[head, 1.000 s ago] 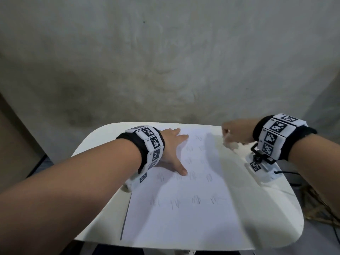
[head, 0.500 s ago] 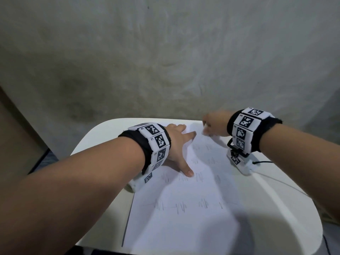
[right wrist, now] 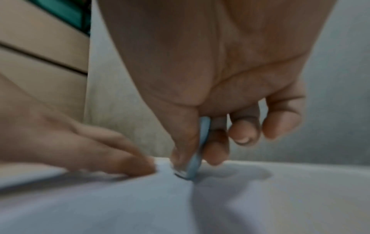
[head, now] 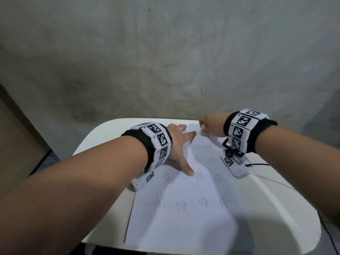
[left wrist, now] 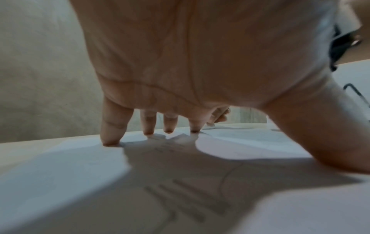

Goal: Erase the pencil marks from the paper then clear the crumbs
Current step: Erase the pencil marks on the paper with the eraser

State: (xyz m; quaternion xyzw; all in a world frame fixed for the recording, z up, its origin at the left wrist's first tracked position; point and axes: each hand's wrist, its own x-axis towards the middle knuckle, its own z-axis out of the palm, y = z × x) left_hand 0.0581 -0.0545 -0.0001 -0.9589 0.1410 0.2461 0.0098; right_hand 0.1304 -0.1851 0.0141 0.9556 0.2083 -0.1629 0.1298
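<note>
A white sheet of paper [head: 184, 218] with rows of grey pencil marks [head: 181, 204] lies on a white table [head: 276, 208]. My left hand [head: 179, 144] lies spread on the sheet's upper left, fingertips [left wrist: 109, 142] pressing it down. At the sheet's far edge my right hand [head: 207, 124] pinches a flat pale eraser [right wrist: 197, 159] between thumb and fingers, its lower end touching the paper [right wrist: 140, 205]. The left hand's fingers [right wrist: 120, 158] lie just left of the eraser. Pencil marks [left wrist: 186, 201] show under the left palm.
A grey wall [head: 165, 61] stands right behind the table. A brown cabinet [head: 16, 144] is at the left. A thin black cable [head: 257, 164] runs from the right wrist camera over the table's right side.
My right hand has travelled left with the eraser, from the table's right side to the paper's far edge near the left fingertips. The left hand stays pressed on the sheet.
</note>
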